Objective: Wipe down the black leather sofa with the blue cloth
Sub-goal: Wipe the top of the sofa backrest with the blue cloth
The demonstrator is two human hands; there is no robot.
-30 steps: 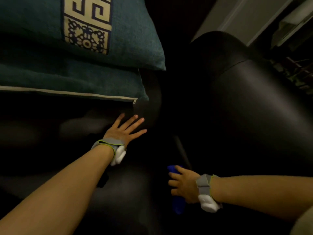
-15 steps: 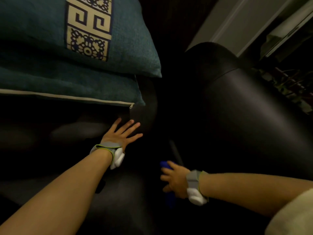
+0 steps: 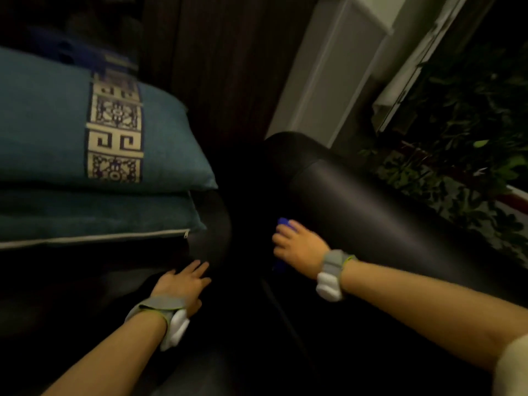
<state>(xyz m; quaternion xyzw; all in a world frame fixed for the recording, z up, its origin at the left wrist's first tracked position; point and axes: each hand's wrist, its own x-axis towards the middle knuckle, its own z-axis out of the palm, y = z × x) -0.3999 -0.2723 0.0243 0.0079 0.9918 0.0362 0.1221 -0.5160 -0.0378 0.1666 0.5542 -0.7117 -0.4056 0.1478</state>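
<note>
On black leather sofa [image 3: 371, 212], dim light, head cam looking down. R hand [image 3: 300, 250] sits at base of the armrest [image 3: 385, 224], inner side, near the dark gap between armrest and seat. Fingers curled round blue cloth [image 3: 283, 222], gripping it; cloth mostly hidden under the palm, only a small blue bit shows past the fingertips and a darker strip below the hand. Cloth pressed against the leather, as far as can be seen.

L hand [image 3: 183, 284] flat on seat cushion [image 3: 200, 367], fingers straight and slightly spread, holds nothing, palm down on the leather. Well apart from R hand, dark crease between them.

Both wrists have grey strap w/ white sensor block: L wristband [image 3: 164, 315], R wristband [image 3: 333, 272]. Pale sleeve edge [image 3: 514, 367] at bottom-right corner.

Left side: two teal pillows stacked on the seat, top pillow [image 3: 43, 132] w/ cream-and-navy patterned band, lower pillow [image 3: 85, 215] w/ pale piping and zipper end. L hand near lower pillow's corner, not touching.

Behind: dark wood panel [image 3: 223, 67], white trim [image 3: 328, 67], plant leaves [image 3: 457, 138] far right beyond the armrest. Image blurry, fine detail can't tell.
</note>
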